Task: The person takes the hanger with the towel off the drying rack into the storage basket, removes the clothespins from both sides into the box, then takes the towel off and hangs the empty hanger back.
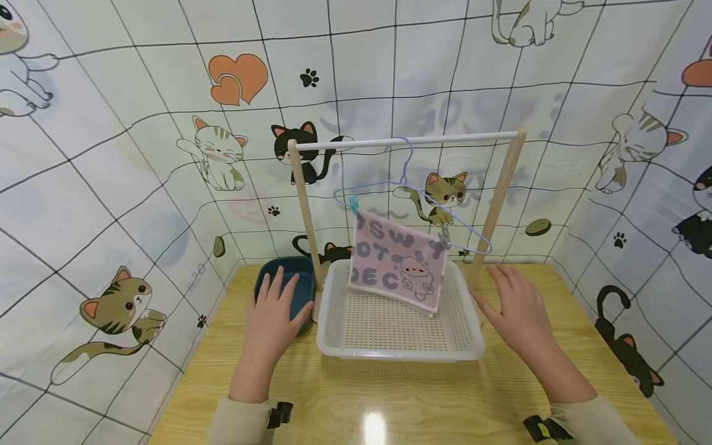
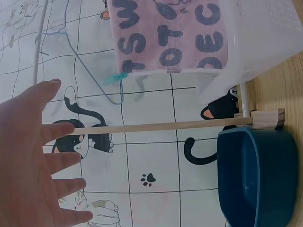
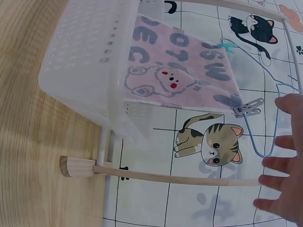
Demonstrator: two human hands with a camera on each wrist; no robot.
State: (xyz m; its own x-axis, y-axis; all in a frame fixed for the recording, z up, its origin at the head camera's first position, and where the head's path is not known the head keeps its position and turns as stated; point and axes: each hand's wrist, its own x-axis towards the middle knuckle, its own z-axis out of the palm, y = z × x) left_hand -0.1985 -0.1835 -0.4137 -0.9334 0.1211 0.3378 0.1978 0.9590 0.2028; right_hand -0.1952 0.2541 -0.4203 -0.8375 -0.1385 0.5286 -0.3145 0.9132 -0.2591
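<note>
A pink towel (image 1: 397,262) with grey letters and a white cartoon animal hangs tilted from a blue hanger (image 1: 384,183). One corner is held by a teal clip (image 1: 354,204), the other by a metal clip (image 3: 248,108). The hanger hooks over the white bar of a wooden rack (image 1: 406,141). Below the towel stands a white plastic basket (image 1: 400,355). My left hand (image 1: 272,321), fingers spread, is over the dark teal tub (image 2: 277,179) in the head view. To the basket's right is my right hand (image 1: 517,312), fingers extended, holding nothing.
Everything stands on a wooden table (image 1: 334,402). Behind and at both sides hangs a white gridded cloth (image 1: 367,68) printed with cats. The rack's wooden posts rise on either side of the basket, the left one beside the tub.
</note>
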